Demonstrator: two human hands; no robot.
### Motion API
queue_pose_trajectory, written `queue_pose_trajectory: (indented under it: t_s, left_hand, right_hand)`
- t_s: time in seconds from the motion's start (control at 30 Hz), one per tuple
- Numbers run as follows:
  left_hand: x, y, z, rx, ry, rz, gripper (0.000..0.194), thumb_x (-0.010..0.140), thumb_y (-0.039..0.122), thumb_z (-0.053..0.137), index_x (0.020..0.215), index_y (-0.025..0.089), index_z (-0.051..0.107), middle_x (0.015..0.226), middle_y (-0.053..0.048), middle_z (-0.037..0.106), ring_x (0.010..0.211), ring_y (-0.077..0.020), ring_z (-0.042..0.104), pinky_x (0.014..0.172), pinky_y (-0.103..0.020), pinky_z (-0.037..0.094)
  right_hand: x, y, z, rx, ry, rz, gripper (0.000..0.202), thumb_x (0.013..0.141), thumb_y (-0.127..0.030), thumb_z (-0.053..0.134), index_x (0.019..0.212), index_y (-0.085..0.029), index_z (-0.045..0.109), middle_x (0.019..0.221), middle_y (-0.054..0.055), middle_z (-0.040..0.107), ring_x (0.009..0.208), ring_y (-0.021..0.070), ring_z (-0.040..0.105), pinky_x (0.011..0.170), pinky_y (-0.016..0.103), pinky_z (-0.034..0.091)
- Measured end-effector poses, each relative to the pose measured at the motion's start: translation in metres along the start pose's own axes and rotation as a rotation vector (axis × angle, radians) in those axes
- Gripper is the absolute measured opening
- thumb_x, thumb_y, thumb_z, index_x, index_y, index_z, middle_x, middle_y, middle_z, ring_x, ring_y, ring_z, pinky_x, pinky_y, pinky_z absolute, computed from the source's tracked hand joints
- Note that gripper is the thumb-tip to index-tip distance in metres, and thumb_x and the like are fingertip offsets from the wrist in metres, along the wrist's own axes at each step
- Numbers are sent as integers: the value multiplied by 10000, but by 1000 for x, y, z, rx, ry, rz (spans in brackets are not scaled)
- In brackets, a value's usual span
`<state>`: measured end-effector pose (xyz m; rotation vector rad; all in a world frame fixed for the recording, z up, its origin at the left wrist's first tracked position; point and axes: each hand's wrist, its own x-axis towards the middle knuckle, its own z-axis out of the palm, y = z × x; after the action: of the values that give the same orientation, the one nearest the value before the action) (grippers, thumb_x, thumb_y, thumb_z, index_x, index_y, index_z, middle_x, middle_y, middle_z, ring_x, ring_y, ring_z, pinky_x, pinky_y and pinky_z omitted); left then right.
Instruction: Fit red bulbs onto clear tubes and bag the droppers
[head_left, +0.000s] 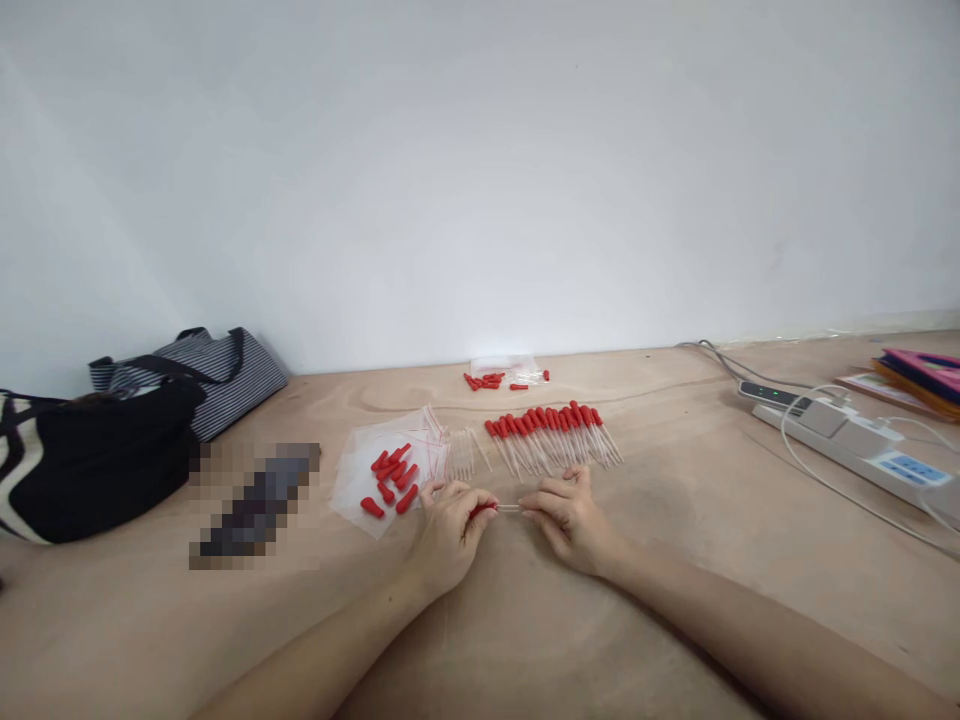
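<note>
My left hand [450,535] pinches a red rubber dropper bulb [482,508], mostly covered by the fingers. Between my two hands runs a thin clear dropper tube [509,508], lying level, its far end in the closed fingertips of my right hand [571,522]. Whether the tube sits inside the bulb is hidden. Just beyond my hands lies a row of several droppers [559,440], red bulbs away from me. Left of that row are loose clear tubes [463,455]. Several loose red bulbs [393,470] rest on clear zip bags [349,480].
Against the wall lie more red bulbs [486,381] and tubes by a plastic bag [502,364]. A black bag [105,460] and a striped bag [247,375] stand left, near a pixelated dark object [259,500]. A power strip [862,445] with cables sits right, below colourful items [926,375].
</note>
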<state>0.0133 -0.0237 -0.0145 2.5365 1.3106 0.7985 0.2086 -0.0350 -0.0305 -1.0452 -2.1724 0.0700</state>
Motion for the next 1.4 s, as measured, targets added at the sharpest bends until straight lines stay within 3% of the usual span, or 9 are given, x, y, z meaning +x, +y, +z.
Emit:
queue_pose_trajectory:
  t_s: [0.23,0.47,0.8,1.0,1.1,1.27,1.4]
  left_hand:
    - [-3,-1,1,57,20,93,168,842,232,428,779,211,583,726,14,641,768,-169,555,898,-437,209]
    - [-5,-1,0,69,68,91,172,835,232,432,754,205,581,682,17,636,739,-165,560,883,-418,227]
    - [-3,-2,-3,67,69,79,135,814,235,489,737,222,600,690,37,657,731,-160,573,904,-428,186]
    - [2,-9,-11,87,68,68,94,798,303,539,787,241,609,796,29,658,824,-181,561,919,-448,136]
    - [2,-10,-16,114,85,61,118,804,289,533,733,250,619,780,32,654,813,-176,549,909,-460,125]
    - [0,-9,-17,103,83,92,146,807,294,522,710,237,614,739,28,645,786,-171,539,890,-448,153]
    - [-3,-9,-13,72,66,138,166,826,277,489,726,229,613,758,16,647,802,-169,533,886,-430,169]
  right_hand:
    - [6,-4,-4,-185,-27,-105,247,780,-113,382,775,-186,618,660,11,556,603,108,443,647,304,171]
    - [16,-9,3,-51,-102,28,196,811,-162,401,724,-182,575,653,-19,606,560,80,451,650,281,167]
    - [27,-16,8,-46,-246,170,290,852,-210,376,651,-195,585,564,-22,608,484,80,417,665,276,191]
    - [26,-8,5,108,-238,213,390,897,-319,307,641,-183,569,550,-37,571,513,86,424,680,268,232]
    - [23,-4,1,176,-207,162,281,867,-366,386,767,-203,591,637,-30,615,577,100,478,709,275,244]
    - [17,-2,-2,49,-131,38,241,857,-287,397,759,-191,596,652,-2,626,589,106,493,702,297,214]
    - [13,-4,2,31,-142,40,258,863,-244,371,746,-187,593,629,-6,619,584,100,493,696,294,199]
